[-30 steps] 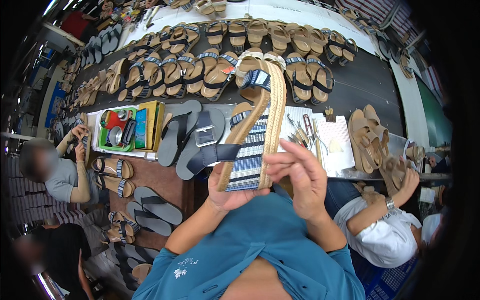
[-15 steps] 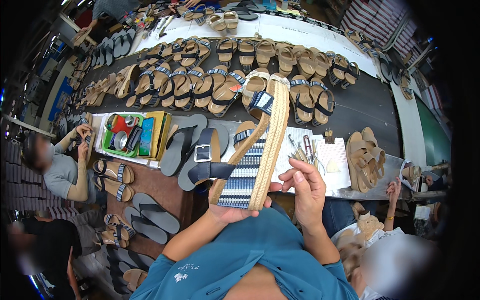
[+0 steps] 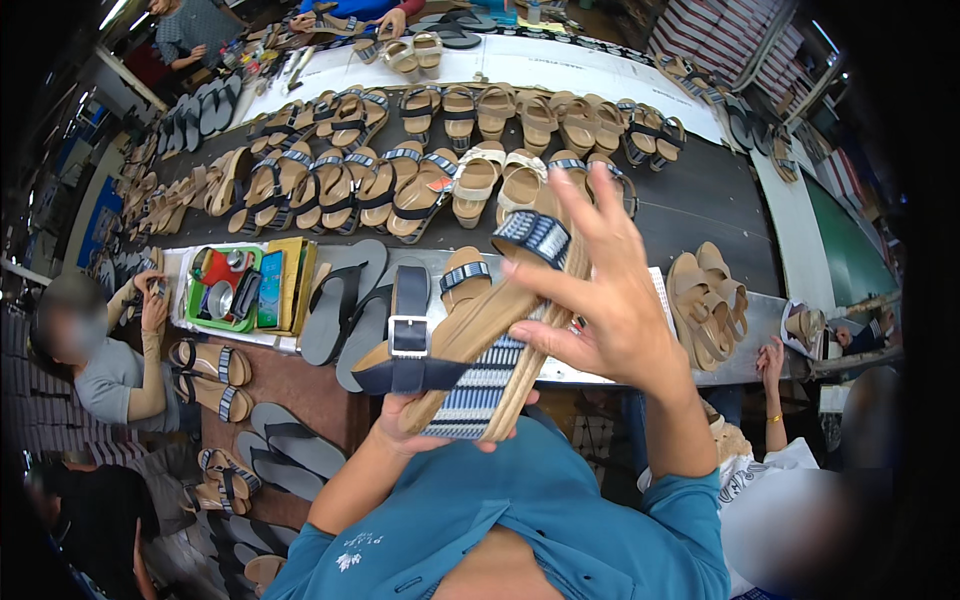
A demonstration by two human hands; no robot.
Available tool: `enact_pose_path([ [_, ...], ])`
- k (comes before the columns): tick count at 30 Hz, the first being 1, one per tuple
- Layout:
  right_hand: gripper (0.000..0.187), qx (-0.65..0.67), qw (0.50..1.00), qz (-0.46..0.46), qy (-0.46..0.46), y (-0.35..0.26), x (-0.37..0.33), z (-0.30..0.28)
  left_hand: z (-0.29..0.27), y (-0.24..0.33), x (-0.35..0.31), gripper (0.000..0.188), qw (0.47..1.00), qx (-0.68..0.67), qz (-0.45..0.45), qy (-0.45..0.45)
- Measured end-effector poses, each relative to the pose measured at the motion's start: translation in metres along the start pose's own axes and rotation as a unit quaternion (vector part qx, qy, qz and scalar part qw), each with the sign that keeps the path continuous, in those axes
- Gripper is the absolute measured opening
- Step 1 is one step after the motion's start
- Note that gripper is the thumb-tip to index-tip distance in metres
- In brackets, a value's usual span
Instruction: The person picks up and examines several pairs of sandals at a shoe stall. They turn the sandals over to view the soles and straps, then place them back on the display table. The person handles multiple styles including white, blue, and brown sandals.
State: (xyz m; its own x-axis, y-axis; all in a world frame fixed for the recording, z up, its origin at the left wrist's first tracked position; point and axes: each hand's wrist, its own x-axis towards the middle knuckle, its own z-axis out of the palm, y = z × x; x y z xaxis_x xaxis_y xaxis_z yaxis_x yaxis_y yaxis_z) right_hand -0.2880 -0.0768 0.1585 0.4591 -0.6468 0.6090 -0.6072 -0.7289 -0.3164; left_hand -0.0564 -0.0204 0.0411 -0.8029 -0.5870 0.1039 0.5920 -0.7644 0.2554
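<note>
Far over on the left, a co-worker in a grey short-sleeved shirt (image 3: pixel 110 392) holds both hands up together in front of the chest. Just right of this person, a pair of tan sandals with blue-and-white striped straps (image 3: pixel 212 382) lies on a brown surface, and a pair of grey flip-flops (image 3: pixel 288 452) rests nearer. Beyond these stands a green plastic tray (image 3: pixel 220 328) holding small metal and red items, with a blue-screened phone (image 3: pixel 270 290) at its right side. Next comes a grey flip-flop with black straps (image 3: pixel 343 300).

Toward the middle, the left hand (image 3: pixel 400 428) grasps the heel end of a wedge sandal with a striped blue-and-white side (image 3: pixel 478 388), supporting it from below. This sandal is held up in front of the teal shirt (image 3: pixel 510 490), tilted, its dark buckled ankle strap to the left and its striped toe strap far and right. Behind it, 2 rows of sandals (image 3: pixel 376 190) cross the far dark table (image 3: pixel 715 210).

On the right of the sandal, the right hand (image 3: pixel 625 305) is spread, thumb and fingers over its toe end; I cannot tell how firmly they touch. Farther right lies a pair of plain tan sandals (image 3: pixel 708 310), with 1 hand of another person (image 3: pixel 770 362) just beyond.
</note>
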Motion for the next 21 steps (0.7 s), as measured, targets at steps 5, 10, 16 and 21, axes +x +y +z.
enact_pose_path([
  [5, 0.025, 0.117, 0.988, 0.031, -0.097, 0.020, -0.009, 0.009, 0.015, 0.016, -0.014, 0.114, 0.998, 0.057, 0.030, 0.010],
  [10, 0.015, 0.171, 0.969, 0.176, 0.026, 0.003, -0.039, 0.053, 0.021, 0.027, -0.017, 0.081, 0.927, 0.282, 0.086, 0.230],
  [16, 0.017, 0.202, 0.933, 0.297, -0.013, -0.034, -0.041, 0.077, 0.025, 0.015, 0.007, 0.032, 0.725, 0.492, 0.223, 0.428],
  [21, 0.025, 0.387, 0.836, 0.372, -0.112, -0.032, -0.073, 0.070, 0.026, 0.018, 0.001, 0.033, 0.726, 0.512, 0.122, 0.443],
])
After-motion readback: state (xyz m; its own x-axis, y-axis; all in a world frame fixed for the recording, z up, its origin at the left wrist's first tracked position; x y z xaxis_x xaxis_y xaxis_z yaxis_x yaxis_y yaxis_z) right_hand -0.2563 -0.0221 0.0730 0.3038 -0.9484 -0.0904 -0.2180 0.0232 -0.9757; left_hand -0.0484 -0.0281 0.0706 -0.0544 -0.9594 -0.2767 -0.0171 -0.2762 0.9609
